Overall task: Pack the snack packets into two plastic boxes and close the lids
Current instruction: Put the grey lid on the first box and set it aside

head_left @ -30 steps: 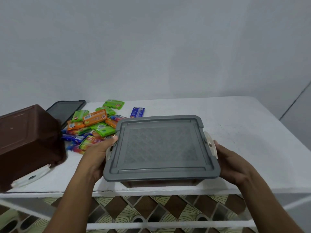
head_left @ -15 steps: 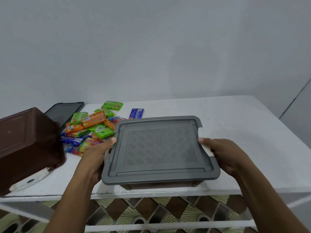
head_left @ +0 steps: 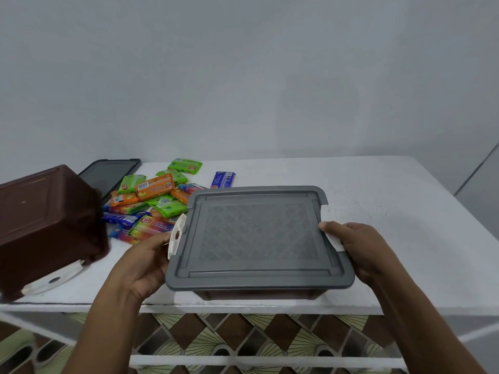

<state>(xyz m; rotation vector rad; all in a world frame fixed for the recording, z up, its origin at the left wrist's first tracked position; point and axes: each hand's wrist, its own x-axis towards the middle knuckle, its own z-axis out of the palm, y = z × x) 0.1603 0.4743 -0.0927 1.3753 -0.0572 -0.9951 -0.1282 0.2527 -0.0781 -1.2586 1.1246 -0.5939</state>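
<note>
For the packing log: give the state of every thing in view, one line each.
Grey lid: sits on the near box.
Near box: covered, contents hidden.
Left clip: swung out, unlatched.
Right clip: under the right hand's fingers; latched or not, cannot tell.
Left hand: holds the near box's left side.
Second box: tipped over, bottom showing.
Dark lid: off, flat on the table.
Snack packets: loose pile on the table, unpacked.

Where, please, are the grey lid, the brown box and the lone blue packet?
grey lid (head_left: pixel 259 233): head view, patterned centre.
brown box (head_left: pixel 40 211): head view, large upward face.
lone blue packet (head_left: pixel 222 179): head view, wrapper's middle.
</note>
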